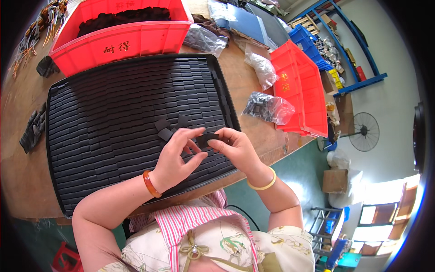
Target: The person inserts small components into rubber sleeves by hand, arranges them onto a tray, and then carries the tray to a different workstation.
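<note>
A small flat black rectangular piece (pixel 207 138) is pinched between the thumb and fingers of my right hand (pixel 241 153). My left hand (pixel 174 161) is beside it with thumb and fingers apart; its fingertips come close to the piece, and I cannot tell whether they touch it. Both hands are above the near right part of a large black tray (pixel 223 81). Rows of similar black pieces (pixel 113 131) fill the tray, lying close together. A few loose pieces (pixel 165 134) lie askew on top of the rows, just beyond my left hand.
Behind the tray stands a red bin (pixel 81 59) holding black pieces. Another red bin (pixel 301 102) is at the right, beside a clear bag of dark parts (pixel 260 106). Dark gloves (pixel 32 131) lie on the wooden table (pixel 20 181) at left. A fan (pixel 364 131) stands farther right.
</note>
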A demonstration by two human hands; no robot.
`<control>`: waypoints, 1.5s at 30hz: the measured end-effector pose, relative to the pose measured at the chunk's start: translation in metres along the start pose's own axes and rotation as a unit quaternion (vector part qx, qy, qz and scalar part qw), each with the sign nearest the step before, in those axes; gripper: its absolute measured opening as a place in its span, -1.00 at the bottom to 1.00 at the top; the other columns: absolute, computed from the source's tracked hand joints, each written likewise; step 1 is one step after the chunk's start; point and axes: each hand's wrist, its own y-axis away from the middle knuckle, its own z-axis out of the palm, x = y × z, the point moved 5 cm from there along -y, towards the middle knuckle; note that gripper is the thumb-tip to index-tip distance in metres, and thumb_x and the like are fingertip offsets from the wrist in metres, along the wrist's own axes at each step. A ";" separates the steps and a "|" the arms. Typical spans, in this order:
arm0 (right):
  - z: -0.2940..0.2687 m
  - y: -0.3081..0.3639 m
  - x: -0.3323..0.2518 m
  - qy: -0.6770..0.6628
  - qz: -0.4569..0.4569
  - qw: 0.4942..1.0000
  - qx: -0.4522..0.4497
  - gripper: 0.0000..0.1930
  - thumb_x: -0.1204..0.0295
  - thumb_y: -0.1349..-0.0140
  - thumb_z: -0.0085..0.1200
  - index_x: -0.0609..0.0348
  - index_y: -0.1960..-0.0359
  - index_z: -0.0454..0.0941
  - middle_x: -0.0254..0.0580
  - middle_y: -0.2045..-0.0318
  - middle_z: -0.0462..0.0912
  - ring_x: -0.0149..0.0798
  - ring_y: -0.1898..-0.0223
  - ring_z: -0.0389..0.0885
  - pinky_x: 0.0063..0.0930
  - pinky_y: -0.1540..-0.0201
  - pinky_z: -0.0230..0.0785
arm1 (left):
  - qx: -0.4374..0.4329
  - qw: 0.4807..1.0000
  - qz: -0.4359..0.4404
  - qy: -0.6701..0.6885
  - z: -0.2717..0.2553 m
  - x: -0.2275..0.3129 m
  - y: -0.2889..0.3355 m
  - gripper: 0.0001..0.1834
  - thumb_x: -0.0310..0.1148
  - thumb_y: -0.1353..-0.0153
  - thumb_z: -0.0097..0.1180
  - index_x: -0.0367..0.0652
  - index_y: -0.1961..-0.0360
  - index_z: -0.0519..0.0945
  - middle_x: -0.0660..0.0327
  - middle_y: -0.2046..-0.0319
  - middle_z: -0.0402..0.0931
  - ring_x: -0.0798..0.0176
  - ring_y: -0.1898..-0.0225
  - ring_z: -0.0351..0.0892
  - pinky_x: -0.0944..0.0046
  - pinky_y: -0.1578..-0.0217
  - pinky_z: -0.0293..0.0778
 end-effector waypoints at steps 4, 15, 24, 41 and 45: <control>0.003 0.002 0.008 0.016 -0.005 1.000 -0.006 -0.83 0.43 -0.26 0.19 0.29 0.23 0.58 -0.41 0.42 0.60 -0.60 0.39 0.49 -0.69 0.33 0.36 | 0.004 0.999 -0.018 -0.050 -0.003 -0.008 0.001 -0.70 -0.63 -0.07 0.24 -0.20 0.13 0.61 0.24 0.46 0.50 0.38 0.44 0.47 0.41 0.39 0.40; -0.005 0.009 0.022 -0.025 0.001 1.000 0.019 -0.81 0.44 -0.21 0.23 0.29 0.24 0.53 -0.36 0.33 0.56 -0.57 0.37 0.52 -0.66 0.32 0.39 | -0.038 0.921 0.189 -0.339 0.006 0.021 0.003 -0.46 -0.39 0.05 0.32 -0.08 -0.05 0.55 0.21 -0.01 0.45 0.07 -0.03 0.42 0.04 -0.04 0.28; 0.011 0.013 0.029 0.016 -0.054 0.998 0.012 -0.77 0.38 -0.16 0.30 0.29 0.31 0.57 -0.40 0.36 0.55 -0.57 0.35 0.49 -0.61 0.32 0.39 | -0.052 0.892 0.239 -0.379 0.010 0.019 0.009 -0.61 -0.36 0.00 0.25 -0.12 0.07 0.60 0.27 0.13 0.54 0.21 0.12 0.51 0.15 0.07 0.37; -0.247 0.028 0.039 0.214 -0.201 0.828 0.478 -0.83 0.54 -0.30 -0.07 0.33 0.13 0.48 -0.16 0.23 0.58 -0.33 0.20 0.56 -0.46 0.09 0.43 | -0.011 0.981 0.100 -0.168 0.003 -0.004 0.005 -0.65 -0.54 0.20 0.45 -0.15 0.33 0.60 0.20 0.38 0.54 0.15 0.36 0.53 0.23 0.29 0.46; -0.261 -0.011 0.042 0.140 -0.060 0.947 0.282 -0.76 0.56 -0.31 -0.07 0.36 0.02 0.45 -0.17 0.18 0.62 -0.33 0.14 0.60 -0.46 0.01 0.43 | -0.014 0.968 0.136 -0.213 0.001 0.004 0.006 -0.68 -0.56 0.18 0.43 -0.16 0.35 0.60 0.19 0.40 0.55 0.14 0.35 0.54 0.25 0.33 0.47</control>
